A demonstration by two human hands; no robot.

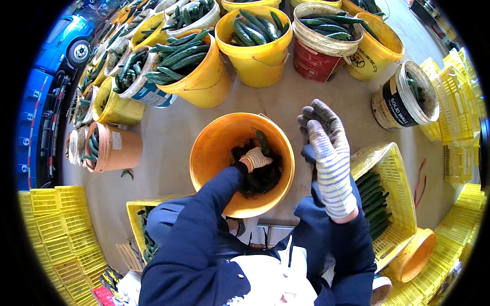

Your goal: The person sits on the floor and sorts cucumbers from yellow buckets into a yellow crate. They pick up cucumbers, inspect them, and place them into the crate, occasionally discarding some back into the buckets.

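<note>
Left hand, gloved in striped knit with an orange cuff, plunged down inside the orange bucket, fingers curled among the dark cucumbers heaped at the bottom; whether closed around one of them or merely pressing on the pile, cannot tell. One cucumber standing up just beyond the left hand's fingertips, leaning on the bucket's far wall. Right hand, in the same sort of striped glove with dark grey fingertips, raised above and to the right of the bucket, fingers spread and relaxed, gripping nothing, well clear of the cucumbers. Just to the right of and below the right hand, a yellow slatted crate with cucumbers laid side by side along its length. Below the left forearm, a second yellow crate, partly hidden by the dark blue sleeve, more cucumbers showing inside. Far ahead of both hands, a row of yellow buckets piled high with cucumbers, and among them a red bucket with a pale rim. Ahead and to the right of the right hand, a black-and-white bucket holding only a few. Off to the left of the left hand, a tan bucket, and further down that side, stacked yellow crates.
</note>
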